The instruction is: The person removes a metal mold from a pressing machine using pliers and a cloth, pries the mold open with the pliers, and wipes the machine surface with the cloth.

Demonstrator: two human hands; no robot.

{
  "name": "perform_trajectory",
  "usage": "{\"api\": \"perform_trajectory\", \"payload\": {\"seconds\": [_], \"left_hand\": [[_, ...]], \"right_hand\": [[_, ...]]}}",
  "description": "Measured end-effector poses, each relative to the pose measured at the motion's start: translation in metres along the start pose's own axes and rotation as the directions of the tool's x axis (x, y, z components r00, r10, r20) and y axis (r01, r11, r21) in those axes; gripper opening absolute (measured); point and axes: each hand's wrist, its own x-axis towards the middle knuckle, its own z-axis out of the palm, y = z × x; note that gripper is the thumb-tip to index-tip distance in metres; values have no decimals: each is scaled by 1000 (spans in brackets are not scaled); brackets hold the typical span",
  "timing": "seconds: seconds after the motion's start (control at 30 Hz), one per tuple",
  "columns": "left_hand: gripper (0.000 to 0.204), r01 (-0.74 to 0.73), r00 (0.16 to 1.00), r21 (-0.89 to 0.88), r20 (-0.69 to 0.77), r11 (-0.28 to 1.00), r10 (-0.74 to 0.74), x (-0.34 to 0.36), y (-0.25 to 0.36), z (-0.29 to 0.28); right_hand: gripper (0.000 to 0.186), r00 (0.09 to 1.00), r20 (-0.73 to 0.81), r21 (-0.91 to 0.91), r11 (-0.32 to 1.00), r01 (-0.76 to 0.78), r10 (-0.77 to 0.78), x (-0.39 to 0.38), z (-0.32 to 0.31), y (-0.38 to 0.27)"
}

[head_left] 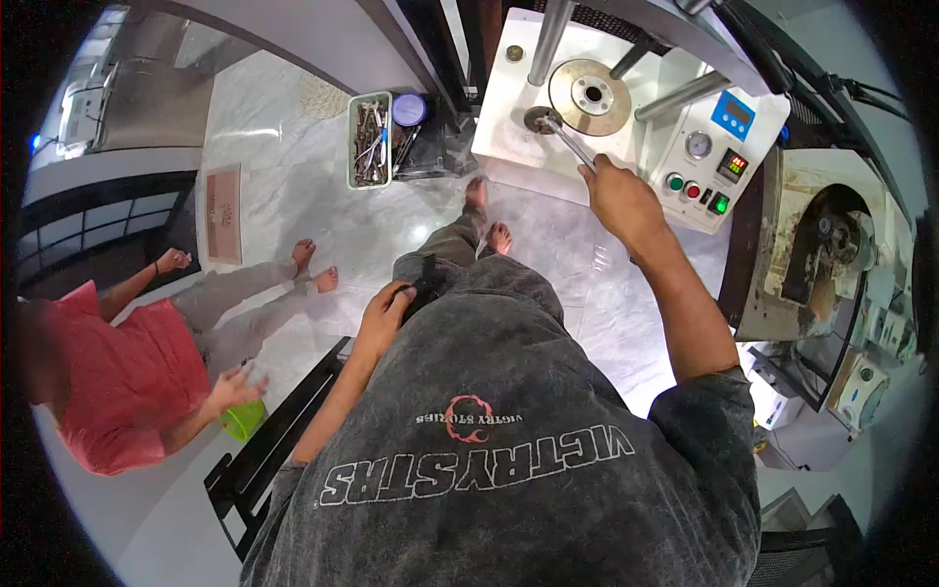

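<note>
My right hand [623, 203] is closed round the handle of a long metal tool [577, 147]. Its round, dark, cup-like end [541, 119] rests on or just over the white top of a machine [511, 147], beside a round metal plate [591, 97] with a hub in its middle. Whether that end holds anything is too small to tell. My left hand [388, 311] is low at my waist, fingers curled against a black item [425, 287] at my hip; what it grips is partly hidden.
Steel columns [553, 39] rise round the plate. A control panel [709, 147] with a gauge, displays and buttons is on the machine's right. A tray of metal tools [371, 142] stands on the left. A person in a red top [137, 372] is further left; another machine [831, 235] stands right.
</note>
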Motion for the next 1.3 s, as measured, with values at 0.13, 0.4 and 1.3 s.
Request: {"api": "perform_trajectory", "payload": {"seconds": [0.13, 0.4, 1.3], "left_hand": [[27, -223, 968, 147, -86, 964, 237, -1, 2, 4], [20, -112, 993, 41, 24, 993, 111, 1, -2, -2], [23, -811, 510, 364, 53, 459, 859, 109, 191, 29]], "right_hand": [[38, 1000, -2, 3, 1000, 15, -15, 1, 1, 1], [37, 998, -53, 35, 999, 29, -27, -2, 8, 3], [40, 993, -68, -6, 995, -100, 99, -14, 15, -10]]}}
